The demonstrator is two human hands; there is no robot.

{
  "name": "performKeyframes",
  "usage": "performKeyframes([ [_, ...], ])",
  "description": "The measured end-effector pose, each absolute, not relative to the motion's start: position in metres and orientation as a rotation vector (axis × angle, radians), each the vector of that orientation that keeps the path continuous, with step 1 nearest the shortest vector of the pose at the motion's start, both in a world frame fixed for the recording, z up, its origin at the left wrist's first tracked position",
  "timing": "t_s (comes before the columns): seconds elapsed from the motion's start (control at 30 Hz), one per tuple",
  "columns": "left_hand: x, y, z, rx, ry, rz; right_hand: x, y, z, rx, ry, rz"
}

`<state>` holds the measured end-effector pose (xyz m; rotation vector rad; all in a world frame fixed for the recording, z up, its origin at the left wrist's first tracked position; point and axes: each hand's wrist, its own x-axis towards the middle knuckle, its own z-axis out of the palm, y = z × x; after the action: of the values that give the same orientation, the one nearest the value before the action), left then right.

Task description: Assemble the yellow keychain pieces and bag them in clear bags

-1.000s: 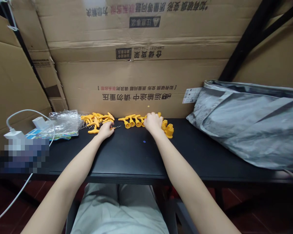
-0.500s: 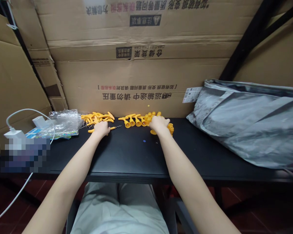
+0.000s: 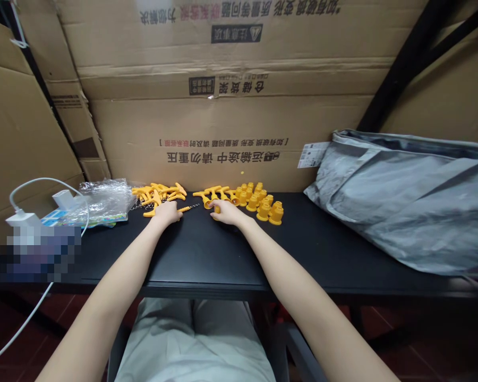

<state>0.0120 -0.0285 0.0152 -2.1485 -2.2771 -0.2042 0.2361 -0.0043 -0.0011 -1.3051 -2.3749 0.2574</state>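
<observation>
My left hand (image 3: 167, 212) is closed around a yellow T-handled corkscrew (image 3: 186, 209), its metal spiral pointing right. Behind that hand lies a pile of similar yellow corkscrews (image 3: 155, 192). In my right hand (image 3: 227, 212), pinched between the fingers, is a yellow bell-shaped cap (image 3: 217, 210), partly hidden by them. A short gap separates it from the spiral's tip. Just behind my right hand, several corkscrews fitted with bell caps (image 3: 213, 191) lie in a row. Several loose yellow caps (image 3: 264, 209) stand in slanting rows to its right.
All this rests on a black table (image 3: 207, 260). At the left are clear plastic bags (image 3: 107, 199) and a white charger (image 3: 24, 225) with a cable. A large grey bag (image 3: 406, 207) lies at the right. A cardboard sheet (image 3: 223, 119) stands behind.
My right hand has moved left from the loose caps toward the corkscrew, now with a cap in its fingers. My left hand keeps its hold and has barely moved.
</observation>
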Motion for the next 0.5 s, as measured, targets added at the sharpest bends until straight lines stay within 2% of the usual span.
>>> performKeyframes([
  [0.37,0.015,-0.031,0.016,-2.025,-2.306,-0.462,0.221,0.011,-0.021,-1.15,-2.002,0.819],
  [0.5,0.015,-0.031,0.017,-2.042,-2.308,-0.468,0.216,0.015,-0.026,-1.159,-1.951,0.858],
])
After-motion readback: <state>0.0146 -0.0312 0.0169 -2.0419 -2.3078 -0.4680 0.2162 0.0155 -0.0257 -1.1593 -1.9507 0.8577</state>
